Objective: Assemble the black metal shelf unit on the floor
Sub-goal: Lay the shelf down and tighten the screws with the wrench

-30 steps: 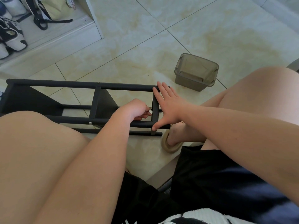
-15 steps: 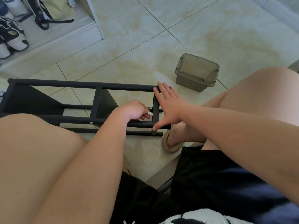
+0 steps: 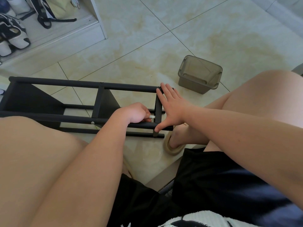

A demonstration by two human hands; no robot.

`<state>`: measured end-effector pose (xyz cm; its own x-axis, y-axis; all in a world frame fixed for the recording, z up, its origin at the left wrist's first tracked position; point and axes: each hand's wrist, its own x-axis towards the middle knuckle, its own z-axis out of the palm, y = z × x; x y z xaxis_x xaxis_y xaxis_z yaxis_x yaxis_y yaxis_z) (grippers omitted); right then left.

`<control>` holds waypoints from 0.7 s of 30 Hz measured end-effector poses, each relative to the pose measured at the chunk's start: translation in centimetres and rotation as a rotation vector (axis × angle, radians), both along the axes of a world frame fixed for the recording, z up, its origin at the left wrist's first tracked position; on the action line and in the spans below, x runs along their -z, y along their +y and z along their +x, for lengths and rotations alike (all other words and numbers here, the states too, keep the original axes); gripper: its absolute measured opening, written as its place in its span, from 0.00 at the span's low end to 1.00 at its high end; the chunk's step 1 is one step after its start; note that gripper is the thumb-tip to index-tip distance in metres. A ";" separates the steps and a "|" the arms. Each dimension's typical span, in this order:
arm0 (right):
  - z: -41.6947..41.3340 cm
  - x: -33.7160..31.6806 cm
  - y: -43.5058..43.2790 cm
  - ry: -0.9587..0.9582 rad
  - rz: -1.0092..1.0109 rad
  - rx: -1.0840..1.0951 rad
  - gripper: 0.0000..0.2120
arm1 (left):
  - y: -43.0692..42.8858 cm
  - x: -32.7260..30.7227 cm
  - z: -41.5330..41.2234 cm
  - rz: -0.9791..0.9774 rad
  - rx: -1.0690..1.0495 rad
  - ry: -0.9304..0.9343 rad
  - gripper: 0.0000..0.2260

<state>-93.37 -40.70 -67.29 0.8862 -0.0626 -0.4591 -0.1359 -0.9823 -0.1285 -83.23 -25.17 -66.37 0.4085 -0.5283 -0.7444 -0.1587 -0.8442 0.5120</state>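
The black metal shelf unit (image 3: 85, 85) lies on its side on the tiled floor, its long tubes running left to right. My right hand (image 3: 172, 107) presses flat against the frame's right end, fingers straight on the top tube, thumb on the lower tube. My left hand (image 3: 136, 113) is curled just inside that end and pinches a small silvery tool (image 3: 152, 116) against the upright end bar (image 3: 158, 108). Its fingertips are partly hidden behind the knuckles.
A grey translucent plastic box (image 3: 199, 74) stands on the floor beyond the frame's right end. My sandalled foot (image 3: 177, 141) rests beside the frame's near corner. A white rack with shoes and bags (image 3: 16, 30) is at the far left. My knees flank the frame.
The silvery tool has come into view at my left hand's fingertips next to the end bar. My right hand stays pressed on the frame.
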 end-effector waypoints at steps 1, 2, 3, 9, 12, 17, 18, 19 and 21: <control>0.0 0.0 0.0 0.000 0.000 0.000 0.75 | 0.0 0.0 0.0 0.006 0.022 -0.020 0.10; 0.0 0.0 0.0 0.000 0.001 -0.001 0.75 | 0.1 0.0 0.0 0.014 0.044 -0.040 0.10; 0.0 0.1 0.0 -0.001 0.002 -0.002 0.75 | 0.2 0.0 0.0 0.024 0.067 -0.058 0.10; 0.0 0.1 0.0 -0.005 0.003 -0.006 0.75 | 0.1 -0.7 -0.2 0.100 0.252 -0.100 0.06; 0.0 0.0 0.0 -0.003 -0.003 -0.005 0.75 | -0.1 -1.1 -0.5 0.095 0.230 -0.135 0.08; 0.0 0.0 0.0 -0.001 -0.001 -0.003 0.75 | -0.3 -1.4 -0.5 0.054 0.101 -0.186 0.10; 0.0 0.0 0.0 -0.001 0.001 -0.002 0.76 | -0.2 -1.4 -0.3 0.045 0.098 -0.190 0.10; 0.0 0.0 0.0 -0.002 0.005 0.000 0.76 | -0.1 -1.5 -0.1 0.040 0.099 -0.197 0.09; 0.0 0.1 0.0 -0.007 0.009 0.003 0.76 | 0.0 -1.5 0.3 0.034 0.109 -0.210 0.08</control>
<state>-93.36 -40.73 -67.37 0.8891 -0.0606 -0.4536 -0.1375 -0.9808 -0.1385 -82.93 -25.16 -64.88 0.4983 -0.5539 -0.6670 -0.3500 -0.8324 0.4297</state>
